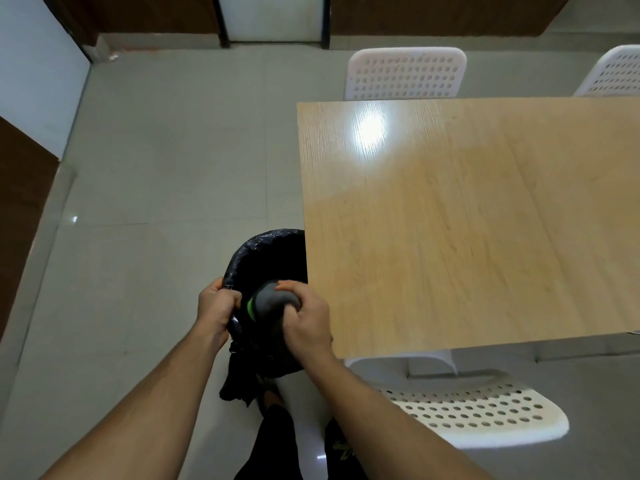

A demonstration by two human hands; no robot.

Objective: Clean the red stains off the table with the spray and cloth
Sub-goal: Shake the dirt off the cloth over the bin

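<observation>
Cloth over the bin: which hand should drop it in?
Right. The right hand already grips the grey cloth above the lined bin; the left hand holds the liner's rim, probably keeping it open.

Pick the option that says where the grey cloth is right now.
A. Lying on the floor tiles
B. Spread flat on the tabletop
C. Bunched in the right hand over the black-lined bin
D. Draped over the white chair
C: the right hand grips the bunched grey cloth above the bin, whose black liner the left hand holds at the rim.
</observation>
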